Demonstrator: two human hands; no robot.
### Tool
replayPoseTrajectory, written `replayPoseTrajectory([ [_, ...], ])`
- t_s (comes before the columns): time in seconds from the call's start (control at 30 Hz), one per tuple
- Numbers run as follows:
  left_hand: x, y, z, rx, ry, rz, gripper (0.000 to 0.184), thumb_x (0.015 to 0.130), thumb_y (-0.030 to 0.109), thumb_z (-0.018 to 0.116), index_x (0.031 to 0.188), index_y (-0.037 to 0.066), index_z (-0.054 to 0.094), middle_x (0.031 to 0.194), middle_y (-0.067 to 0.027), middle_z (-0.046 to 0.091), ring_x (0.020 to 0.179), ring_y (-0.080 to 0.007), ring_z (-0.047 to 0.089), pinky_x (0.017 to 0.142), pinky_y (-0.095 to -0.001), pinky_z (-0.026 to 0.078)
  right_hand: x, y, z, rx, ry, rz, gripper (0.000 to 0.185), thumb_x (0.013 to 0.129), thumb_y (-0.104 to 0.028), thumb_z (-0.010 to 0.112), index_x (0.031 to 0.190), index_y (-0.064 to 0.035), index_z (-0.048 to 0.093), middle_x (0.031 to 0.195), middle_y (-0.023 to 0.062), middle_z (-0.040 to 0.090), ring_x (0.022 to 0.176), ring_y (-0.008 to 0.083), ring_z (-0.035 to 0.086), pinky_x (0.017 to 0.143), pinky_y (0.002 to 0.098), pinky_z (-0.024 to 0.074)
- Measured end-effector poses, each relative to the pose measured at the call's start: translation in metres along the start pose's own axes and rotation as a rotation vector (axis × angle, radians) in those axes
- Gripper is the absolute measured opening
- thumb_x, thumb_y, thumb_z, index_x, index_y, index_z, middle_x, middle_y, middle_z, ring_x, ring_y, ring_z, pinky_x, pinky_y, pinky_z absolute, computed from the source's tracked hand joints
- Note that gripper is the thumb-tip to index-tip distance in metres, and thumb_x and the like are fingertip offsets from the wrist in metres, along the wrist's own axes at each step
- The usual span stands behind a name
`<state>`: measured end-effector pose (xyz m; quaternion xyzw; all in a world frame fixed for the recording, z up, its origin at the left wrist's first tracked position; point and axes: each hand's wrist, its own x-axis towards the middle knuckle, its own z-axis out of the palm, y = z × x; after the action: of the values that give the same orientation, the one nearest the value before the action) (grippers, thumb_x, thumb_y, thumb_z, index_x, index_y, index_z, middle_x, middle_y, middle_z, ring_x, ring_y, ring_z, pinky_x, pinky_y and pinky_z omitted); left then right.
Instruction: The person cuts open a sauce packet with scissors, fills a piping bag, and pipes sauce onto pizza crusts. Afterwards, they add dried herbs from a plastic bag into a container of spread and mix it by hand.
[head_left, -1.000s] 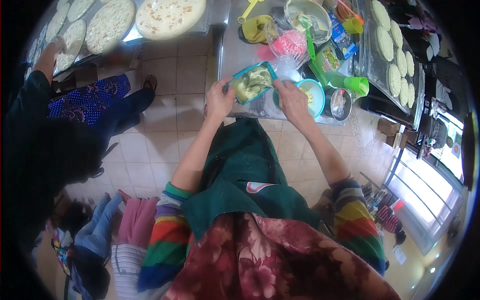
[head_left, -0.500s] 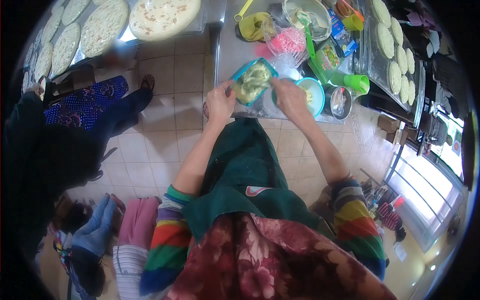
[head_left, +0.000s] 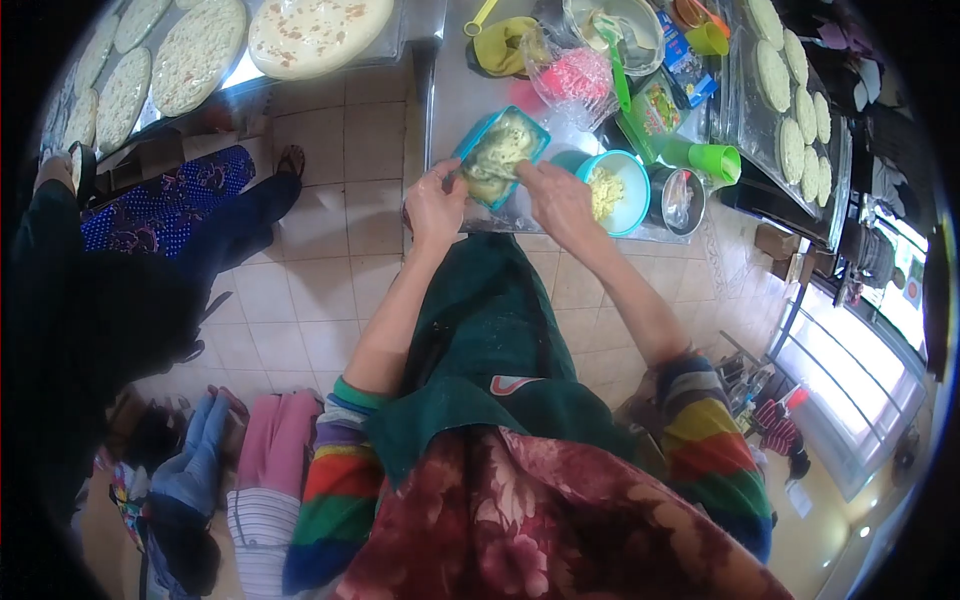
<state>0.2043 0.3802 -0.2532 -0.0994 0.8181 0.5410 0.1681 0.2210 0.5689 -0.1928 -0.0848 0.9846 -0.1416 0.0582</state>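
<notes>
A rectangular teal container (head_left: 543,135) lies tilted on the metal table near its front edge. Pale, green-flecked creamy food (head_left: 503,150) fills it, with a smoother yellowish patch at the near end. My left hand (head_left: 436,207) is closed on the container's left rim. Over the near right side of the container, my right hand (head_left: 562,205) has its fingers pinched together at the food; what they hold is hidden. Just right of that hand stands a round bowl with a light-blue rim (head_left: 645,190), holding yellowish grated-looking bits (head_left: 604,193).
Beside the bowl is a metal bowl (head_left: 697,208). Green cups (head_left: 714,160), a crumpled clear plastic bag (head_left: 570,75) and a large bowl with a green-handled utensil (head_left: 615,70) crowd behind. Trays of flat dough rounds (head_left: 200,60) flank both sides. Another person stands at left.
My right hand has moved left, from beside the bowl to the food in the container, uncovering more of the bowl's yellowish bits. My left hand stays at the rim.
</notes>
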Motion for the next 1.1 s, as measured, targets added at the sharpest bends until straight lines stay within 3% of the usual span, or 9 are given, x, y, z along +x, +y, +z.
replayPoseTrajectory([
  [0.03,-0.002,0.004,-0.002,-0.021,-0.011,-0.032,0.029,0.079,0.005,0.056,0.106,-0.002,0.063,0.067,-0.0117,0.066,0.060,-0.0151,0.067,0.059,-0.0257,0.052,-0.002,0.003,-0.005,0.009,-0.028,-0.029,0.015,0.076,-0.003,0.052,0.089,-0.0082,0.055,0.071,0.0123,0.056,0.068,0.0317,0.061,0.053,0.0430,0.0478],
  [0.13,-0.002,0.009,-0.003,-0.016,-0.019,-0.052,0.030,0.078,0.005,0.055,0.106,-0.003,0.063,0.067,-0.0111,0.066,0.060,-0.0144,0.066,0.059,-0.0256,0.052,0.010,0.016,-0.007,-0.008,0.056,0.146,0.018,0.074,-0.003,0.052,0.091,-0.0088,0.054,0.073,0.0126,0.056,0.071,0.0320,0.061,0.055,0.0436,0.0481],
  [0.27,-0.003,0.012,-0.006,0.027,0.001,-0.030,0.030,0.078,0.005,0.055,0.106,-0.003,0.063,0.066,-0.0103,0.066,0.060,-0.0139,0.066,0.060,-0.0258,0.052,0.005,-0.011,0.005,-0.027,-0.092,0.035,0.016,0.082,-0.006,0.050,0.096,-0.0112,0.056,0.076,0.0126,0.058,0.071,0.0325,0.060,0.059,0.0421,0.0469],
  [0.4,-0.006,0.012,-0.006,0.004,-0.003,-0.051,0.029,0.079,0.006,0.055,0.106,-0.002,0.064,0.066,-0.0102,0.066,0.060,-0.0139,0.067,0.059,-0.0259,0.052,0.006,0.021,-0.008,-0.022,-0.018,0.093,0.017,0.080,-0.006,0.051,0.096,-0.0110,0.056,0.073,0.0127,0.057,0.070,0.0323,0.060,0.059,0.0416,0.0467],
  [0.63,-0.007,0.008,-0.003,-0.050,0.054,-0.070,0.026,0.078,0.010,0.060,0.103,0.003,0.066,0.063,-0.0103,0.065,0.056,-0.0169,0.066,0.059,-0.0287,0.050,-0.004,-0.001,-0.010,0.009,-0.014,-0.009,0.014,0.077,-0.005,0.053,0.091,-0.0092,0.055,0.072,0.0130,0.055,0.068,0.0325,0.060,0.055,0.0427,0.0467],
  [0.73,-0.008,0.007,-0.004,-0.065,0.053,-0.075,0.027,0.078,0.010,0.060,0.103,0.003,0.065,0.064,-0.0102,0.065,0.057,-0.0173,0.066,0.059,-0.0287,0.050,0.010,0.013,-0.031,-0.033,0.044,0.120,0.018,0.074,-0.004,0.054,0.092,-0.0095,0.054,0.074,0.0131,0.056,0.067,0.0326,0.060,0.054,0.0423,0.0467],
  [0.77,-0.009,0.007,-0.003,-0.072,0.050,-0.073,0.027,0.078,0.010,0.060,0.103,0.003,0.065,0.064,-0.0101,0.065,0.058,-0.0174,0.066,0.059,-0.0287,0.050,0.015,0.021,-0.014,0.005,0.166,0.064,0.019,0.073,-0.004,0.054,0.091,-0.0095,0.054,0.074,0.0127,0.056,0.066,0.0313,0.060,0.053,0.0416,0.0469],
  [0.97,-0.009,0.008,-0.002,-0.078,0.049,-0.101,0.027,0.079,0.011,0.058,0.104,0.003,0.065,0.063,-0.0102,0.064,0.059,-0.0177,0.066,0.061,-0.0292,0.050,-0.004,0.005,0.001,0.014,0.044,0.023,0.018,0.075,-0.004,0.054,0.092,-0.0101,0.055,0.071,0.0125,0.054,0.067,0.0311,0.060,0.054,0.0416,0.0472],
  [1.1,-0.008,0.002,0.000,-0.055,0.021,-0.055,0.026,0.083,0.008,0.056,0.107,0.001,0.063,0.066,-0.0093,0.065,0.060,-0.0118,0.065,0.059,-0.0244,0.051,0.018,0.017,0.002,0.047,0.144,0.107,0.023,0.073,-0.003,0.055,0.094,-0.0110,0.055,0.073,0.0116,0.054,0.069,0.0309,0.060,0.054,0.0412,0.0482],
])
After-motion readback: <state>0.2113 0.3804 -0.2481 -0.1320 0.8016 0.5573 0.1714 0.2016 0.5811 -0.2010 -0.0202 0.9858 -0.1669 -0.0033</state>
